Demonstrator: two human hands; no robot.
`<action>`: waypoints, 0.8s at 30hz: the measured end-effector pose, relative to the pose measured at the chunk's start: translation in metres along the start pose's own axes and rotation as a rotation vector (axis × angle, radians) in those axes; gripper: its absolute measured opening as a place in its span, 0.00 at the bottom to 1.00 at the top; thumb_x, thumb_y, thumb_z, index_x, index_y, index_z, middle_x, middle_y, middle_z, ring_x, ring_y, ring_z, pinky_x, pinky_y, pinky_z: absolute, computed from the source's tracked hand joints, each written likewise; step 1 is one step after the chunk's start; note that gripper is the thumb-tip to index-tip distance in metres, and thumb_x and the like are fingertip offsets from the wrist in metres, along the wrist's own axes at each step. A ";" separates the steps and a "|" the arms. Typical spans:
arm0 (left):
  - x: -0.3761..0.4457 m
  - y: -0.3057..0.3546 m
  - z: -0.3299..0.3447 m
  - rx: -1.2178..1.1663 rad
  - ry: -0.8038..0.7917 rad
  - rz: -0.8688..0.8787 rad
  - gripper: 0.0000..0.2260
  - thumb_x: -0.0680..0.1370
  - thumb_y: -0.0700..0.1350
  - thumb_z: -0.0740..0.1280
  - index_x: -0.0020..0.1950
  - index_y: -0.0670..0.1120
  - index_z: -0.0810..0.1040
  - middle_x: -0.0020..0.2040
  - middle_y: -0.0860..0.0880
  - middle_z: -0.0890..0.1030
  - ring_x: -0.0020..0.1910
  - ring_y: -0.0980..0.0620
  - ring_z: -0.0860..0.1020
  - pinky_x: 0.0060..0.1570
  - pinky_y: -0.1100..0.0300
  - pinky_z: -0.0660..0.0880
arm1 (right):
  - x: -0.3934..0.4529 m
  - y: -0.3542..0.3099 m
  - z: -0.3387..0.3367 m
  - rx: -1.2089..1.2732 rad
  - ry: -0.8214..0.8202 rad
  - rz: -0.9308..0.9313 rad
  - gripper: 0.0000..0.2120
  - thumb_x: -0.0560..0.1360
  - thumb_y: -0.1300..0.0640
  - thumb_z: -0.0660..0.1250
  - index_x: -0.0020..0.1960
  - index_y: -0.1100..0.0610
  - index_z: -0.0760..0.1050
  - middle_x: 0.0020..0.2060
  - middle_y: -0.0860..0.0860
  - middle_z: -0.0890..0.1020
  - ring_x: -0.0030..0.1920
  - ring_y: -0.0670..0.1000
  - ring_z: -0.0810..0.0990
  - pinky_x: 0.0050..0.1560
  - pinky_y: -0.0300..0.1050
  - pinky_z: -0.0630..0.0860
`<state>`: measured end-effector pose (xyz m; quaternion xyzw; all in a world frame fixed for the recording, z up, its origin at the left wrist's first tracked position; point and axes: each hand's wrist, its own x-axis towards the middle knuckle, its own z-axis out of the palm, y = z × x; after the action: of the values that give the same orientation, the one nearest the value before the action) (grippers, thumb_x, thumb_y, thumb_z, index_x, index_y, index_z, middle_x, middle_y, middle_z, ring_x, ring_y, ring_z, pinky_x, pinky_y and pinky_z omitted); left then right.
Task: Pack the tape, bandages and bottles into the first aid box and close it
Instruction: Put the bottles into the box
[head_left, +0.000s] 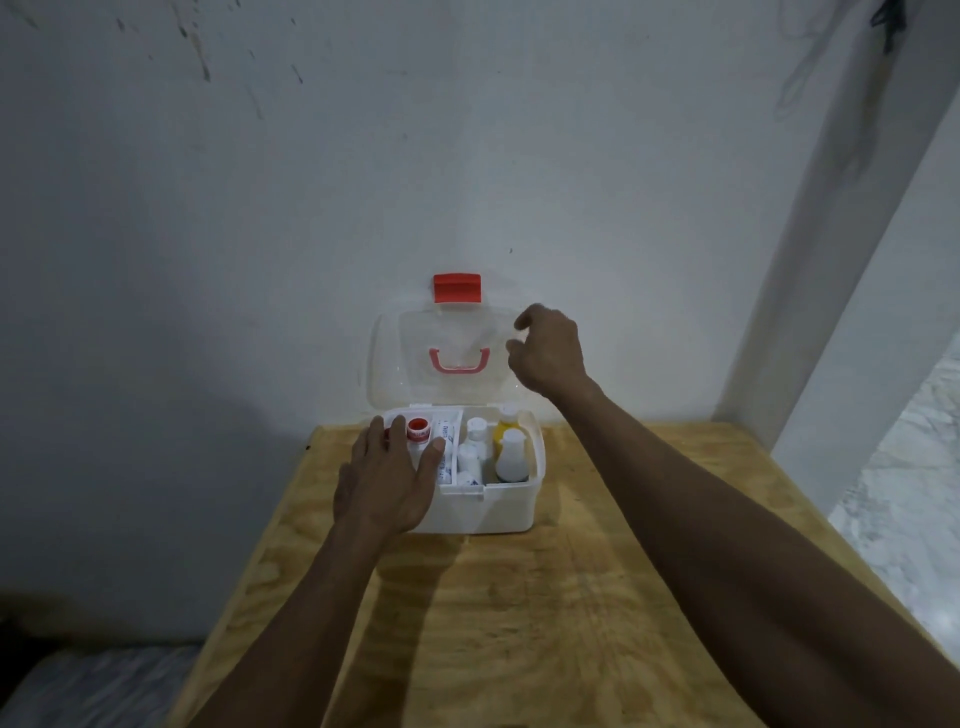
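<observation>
A white first aid box (498, 512) stands open at the far end of the wooden table. Its clear lid (410, 364) leans upright against the wall, with a red latch (457, 288) on top and a pink handle (460, 361). Inside, a red-and-white tape roll (418, 428) and wrapped bandages (445, 439) lie in the left tray, and white bottles (511, 457) plus a yellow one (505, 428) stand on the right. My left hand (387, 480) rests flat on the box's left front corner. My right hand (548, 351) hovers at the lid's right edge, fingers loosely curled, holding nothing.
The plywood table (519, 623) butts against a white wall. A white pillar (831, 260) rises at the right, with pale marbled floor (904, 509) beyond the table's right edge. Dark floor lies to the left.
</observation>
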<state>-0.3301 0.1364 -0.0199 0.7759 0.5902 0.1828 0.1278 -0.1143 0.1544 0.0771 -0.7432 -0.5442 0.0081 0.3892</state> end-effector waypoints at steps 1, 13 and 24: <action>0.000 0.000 0.001 -0.001 0.001 -0.001 0.34 0.79 0.66 0.47 0.79 0.49 0.52 0.81 0.45 0.52 0.79 0.45 0.51 0.75 0.41 0.57 | 0.005 -0.002 0.002 0.022 0.025 0.033 0.17 0.74 0.60 0.70 0.62 0.59 0.73 0.58 0.58 0.77 0.56 0.57 0.78 0.53 0.46 0.75; 0.003 -0.001 0.005 -0.008 0.016 0.005 0.34 0.79 0.66 0.46 0.79 0.48 0.49 0.81 0.46 0.52 0.79 0.45 0.51 0.75 0.41 0.56 | 0.030 -0.005 0.018 0.220 0.039 0.104 0.23 0.73 0.57 0.72 0.63 0.55 0.65 0.56 0.56 0.78 0.54 0.57 0.79 0.50 0.48 0.79; -0.003 0.004 -0.004 -0.246 0.096 -0.038 0.37 0.76 0.70 0.47 0.78 0.51 0.44 0.75 0.44 0.68 0.72 0.42 0.68 0.68 0.40 0.68 | -0.011 -0.001 -0.018 0.025 -0.017 -0.232 0.23 0.71 0.41 0.72 0.61 0.53 0.76 0.56 0.54 0.79 0.53 0.53 0.79 0.51 0.51 0.78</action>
<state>-0.3288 0.1326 -0.0153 0.7333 0.5833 0.2885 0.1969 -0.1119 0.1355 0.0861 -0.6704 -0.6295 -0.0240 0.3920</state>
